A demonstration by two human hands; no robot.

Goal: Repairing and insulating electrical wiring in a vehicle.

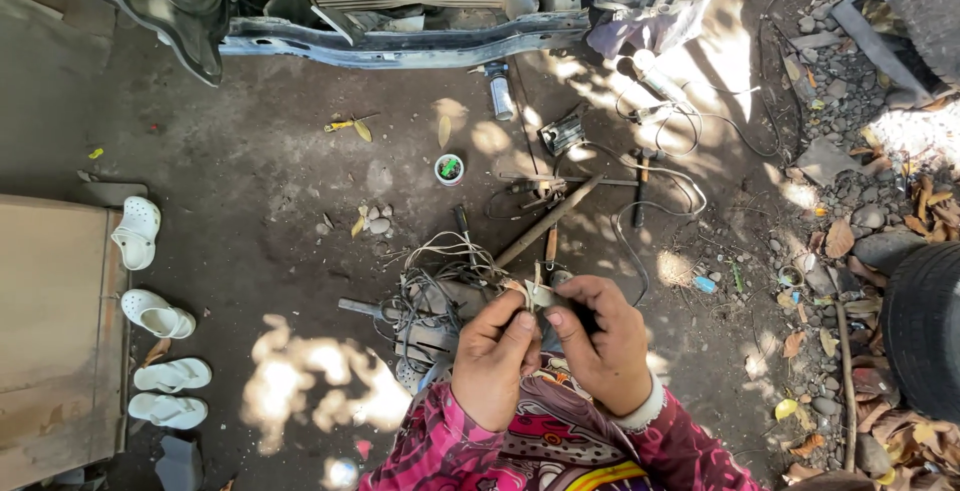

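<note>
- At bottom centre, above the lap, a small pale flat connector piece with thin wires point(538, 295) is pinched between both hands.
- Left hand point(495, 356) grips it with thumb and forefinger closed on its lower edge.
- Right hand point(600, 336) curls around a dark part, fingers closed tight; thumb meets the pale piece.
- Pink patterned sleeves point(440, 446) cover both forearms.
- Just beyond the hands, a tangled bundle of white and grey wires point(440, 276) lies on the dirt ground point(270, 211).
- A long rusty metal bar point(548, 221) lies angled nearby.
- A small white cup with green contents point(449, 169) stands further out.
- White rubber clogs point(137, 232) and white flip-flops point(170, 391) sit at left beside a wooden board point(50, 331).
- Grey car front crossmember point(400, 46) spans the top; black tyre point(925, 326) at right.
</note>
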